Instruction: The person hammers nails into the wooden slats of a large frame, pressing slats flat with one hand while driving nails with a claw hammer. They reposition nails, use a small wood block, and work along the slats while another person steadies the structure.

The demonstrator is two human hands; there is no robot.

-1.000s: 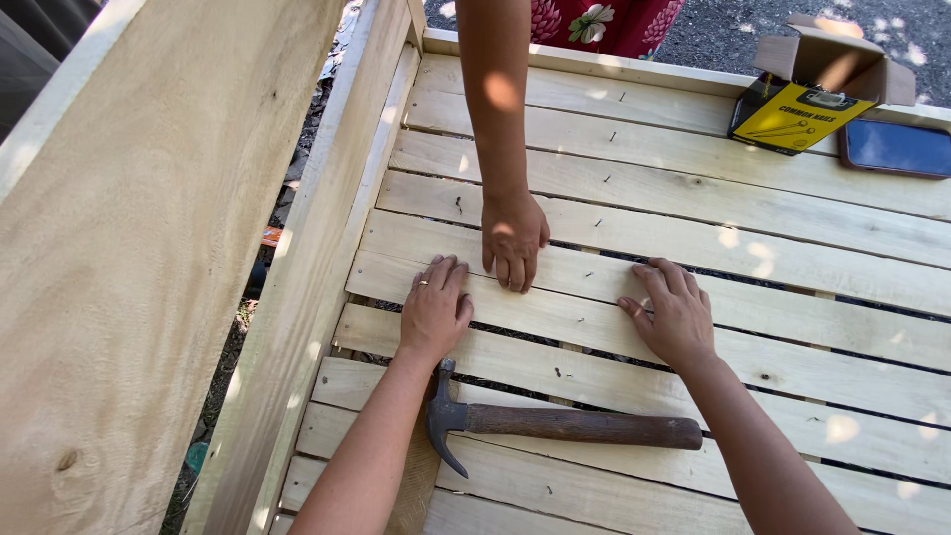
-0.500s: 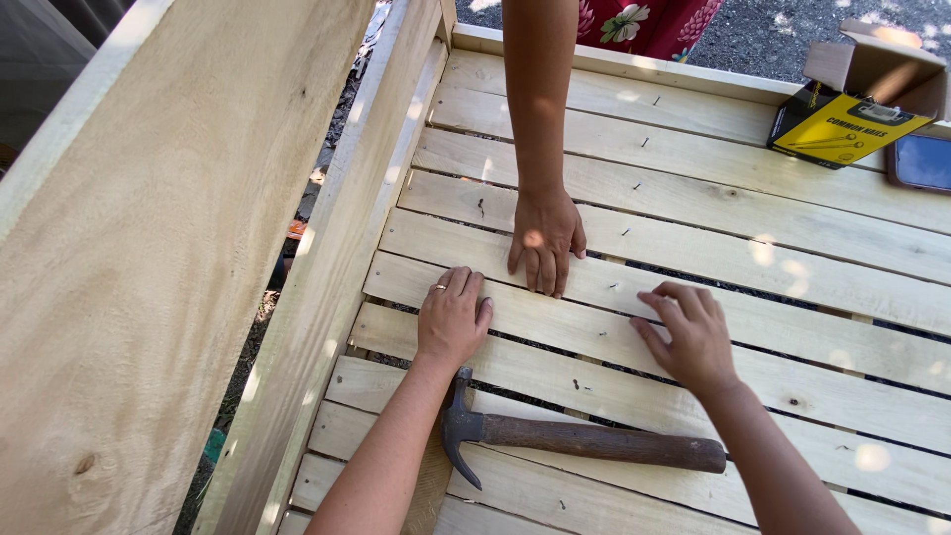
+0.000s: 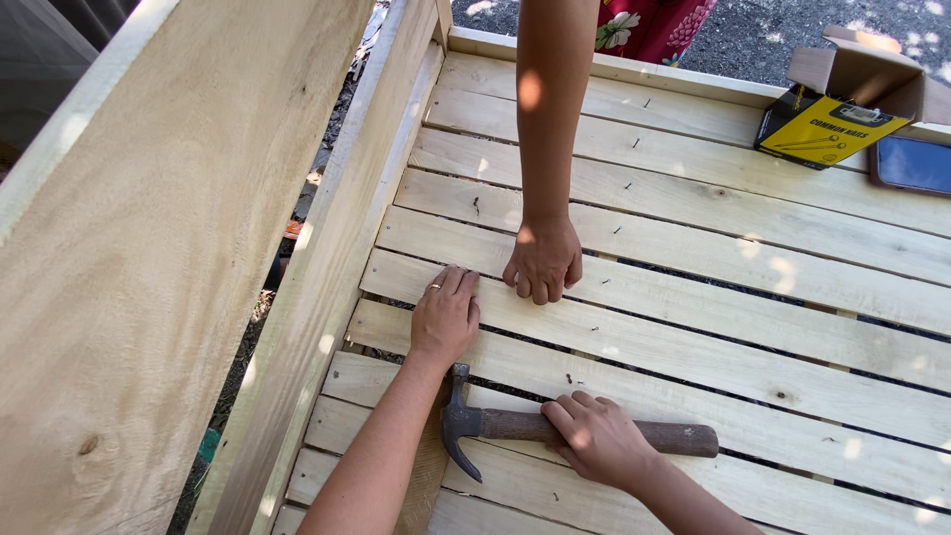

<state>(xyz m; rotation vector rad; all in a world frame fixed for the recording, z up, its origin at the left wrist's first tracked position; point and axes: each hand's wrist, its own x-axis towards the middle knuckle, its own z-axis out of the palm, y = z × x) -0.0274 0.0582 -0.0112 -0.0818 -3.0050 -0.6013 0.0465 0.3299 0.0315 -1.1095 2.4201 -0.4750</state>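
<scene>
My left hand [image 3: 446,317] lies flat, fingers together, on a pale wooden slat [image 3: 713,342] near the slatted frame's left end. My right hand [image 3: 594,438] is wrapped over the brown wooden handle of a claw hammer [image 3: 462,424], which lies across the slats in front of me with its dark metal head pointing left. Another person's hand [image 3: 543,262] reaches down from the far side and presses its fingertips on the same slat, just right of my left hand. Small nails stand in several slats.
A tall wooden side board [image 3: 149,258] rises on the left, with a long rail [image 3: 337,258] beside it. At the far right stand an open yellow and black cardboard box [image 3: 830,127] and a dark flat phone [image 3: 913,164]. Gravel lies beyond the frame.
My right hand has left the slat and come back onto the hammer handle. My left hand and the other person's hand stay on the slat. The view has shifted slightly.
</scene>
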